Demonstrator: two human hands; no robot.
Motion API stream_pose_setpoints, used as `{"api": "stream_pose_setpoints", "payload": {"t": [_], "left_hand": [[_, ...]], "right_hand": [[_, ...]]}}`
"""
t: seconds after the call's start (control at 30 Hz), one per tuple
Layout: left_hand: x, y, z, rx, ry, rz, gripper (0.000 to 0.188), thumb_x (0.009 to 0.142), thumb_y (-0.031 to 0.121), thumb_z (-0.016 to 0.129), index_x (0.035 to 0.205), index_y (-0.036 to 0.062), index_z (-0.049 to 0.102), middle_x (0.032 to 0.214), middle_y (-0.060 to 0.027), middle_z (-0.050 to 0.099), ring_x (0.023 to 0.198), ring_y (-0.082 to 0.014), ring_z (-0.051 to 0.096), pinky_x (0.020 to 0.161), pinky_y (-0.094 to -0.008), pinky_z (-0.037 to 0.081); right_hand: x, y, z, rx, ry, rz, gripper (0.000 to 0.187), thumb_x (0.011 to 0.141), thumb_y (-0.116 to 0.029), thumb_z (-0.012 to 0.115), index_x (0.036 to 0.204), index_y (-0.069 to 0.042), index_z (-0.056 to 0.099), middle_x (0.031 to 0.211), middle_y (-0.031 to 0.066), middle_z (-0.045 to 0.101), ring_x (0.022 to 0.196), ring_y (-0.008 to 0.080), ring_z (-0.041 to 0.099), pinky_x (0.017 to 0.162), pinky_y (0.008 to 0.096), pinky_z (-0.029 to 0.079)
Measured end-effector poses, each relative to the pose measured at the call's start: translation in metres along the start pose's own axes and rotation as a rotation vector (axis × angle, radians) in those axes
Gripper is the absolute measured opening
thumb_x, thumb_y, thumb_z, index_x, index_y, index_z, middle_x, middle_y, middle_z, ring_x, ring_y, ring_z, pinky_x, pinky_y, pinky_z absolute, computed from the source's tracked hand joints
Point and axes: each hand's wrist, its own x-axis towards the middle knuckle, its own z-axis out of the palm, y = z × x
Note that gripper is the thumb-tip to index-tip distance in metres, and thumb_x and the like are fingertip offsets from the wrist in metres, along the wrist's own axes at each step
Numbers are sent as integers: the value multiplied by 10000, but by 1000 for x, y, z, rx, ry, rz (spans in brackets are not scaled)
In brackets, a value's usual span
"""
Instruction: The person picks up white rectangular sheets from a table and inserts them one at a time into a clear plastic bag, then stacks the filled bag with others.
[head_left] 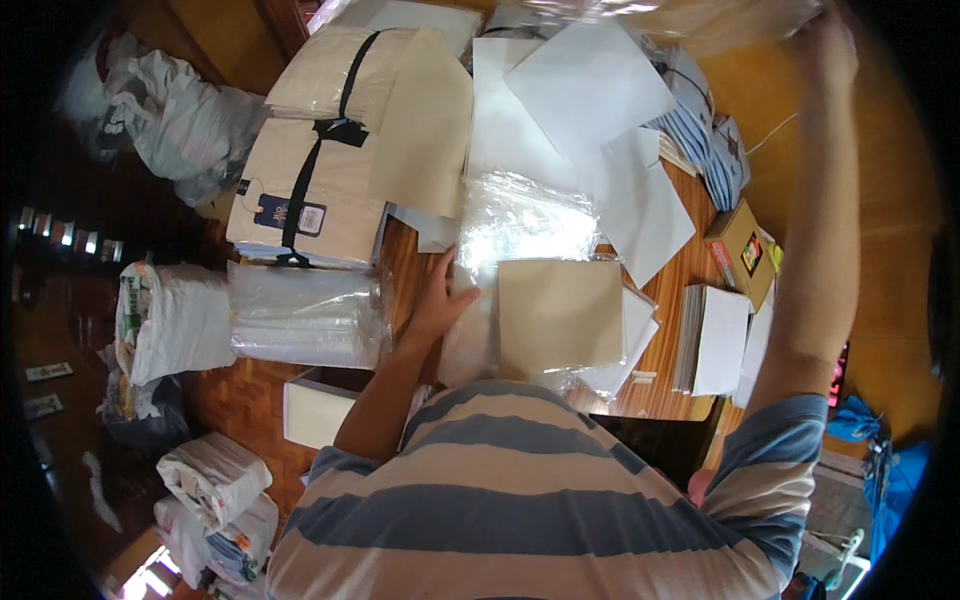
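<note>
My left hand (437, 308) rests against the left edge of a stack of clear plastic bags (530, 220), with its thumb spread from the fingers. A square tan card sheet (560, 315) lies on the plastic right of that hand. My right arm is stretched out to the far right, and my right hand (828, 50) is raised near the top corner, somewhat blurred. It grips the end of a clear plastic bag (690, 15) that stretches across the top of the view. Beyond the stack lie several large white sheets (590, 85) and a tall tan sheet (425, 130).
Folded cream garments (310, 190) tied with black ribbon stand on the left. Clear packaged plastic (305, 315) lies in front of them. On the right are a stack of white cards (718, 340), a small brown box (740, 255) and folded blue garments (700, 140) on the wooden table (655, 385).
</note>
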Motion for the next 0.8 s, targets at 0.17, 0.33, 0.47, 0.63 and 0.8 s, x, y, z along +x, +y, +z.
{"api": "stream_pose_setpoints", "payload": {"t": [0.17, 0.33, 0.47, 0.63, 0.8], "left_hand": [[-2, -23, -5, 86, 75, -4, 776, 841, 112, 790, 1451, 2, 324, 1381, -180, 506, 1173, -257, 546, 1003, -400, 450], [-6, -3, 10, 107, 7, 70, 704, 860, 157, 786, 1364, 1, 318, 1278, -172, 512, 1169, -266, 531, 1020, -398, 420], [-12, -33, -24, 428, -131, 241, 471, 955, 226, 660, 1310, -6, 454, 1227, -169, 561, 1132, -284, 539, 1020, -407, 422], [-8, 27, -17, 554, -168, 205, 367, 1024, 275, 536, 1224, -26, 608, 1211, -184, 630, 1177, -285, 553, 1071, -382, 399], [11, -35, -27, 472, -197, 205, 349, 1034, 265, 535, 1214, -21, 621, 1218, -141, 628, 1166, -242, 556, 1053, -363, 412]], "right_hand": [[-208, -28, -19, 87, 125, 807, 283, 998, -256, 559, 827, -42, 630, 750, 27, 559, 653, 133, 537, 577, 329, 488], [-427, -11, -97, 26, 319, 1038, 417, 1079, -340, 477, 736, -103, 490, 643, -8, 447, 549, 112, 427, 504, 286, 375], [-538, -87, -134, 78, 245, 1390, 364, 1083, -352, 487, 800, -126, 518, 683, -12, 456, 595, 114, 455, 548, 277, 401], [-549, -134, -163, 54, 225, 1420, 373, 1082, -361, 501, 815, -101, 503, 689, -21, 448, 599, 110, 480, 592, 269, 461], [-499, -123, -141, 216, 439, 1240, 348, 1094, -314, 474, 849, -68, 490, 756, 3, 456, 708, 169, 583, 814, 392, 584]]}}
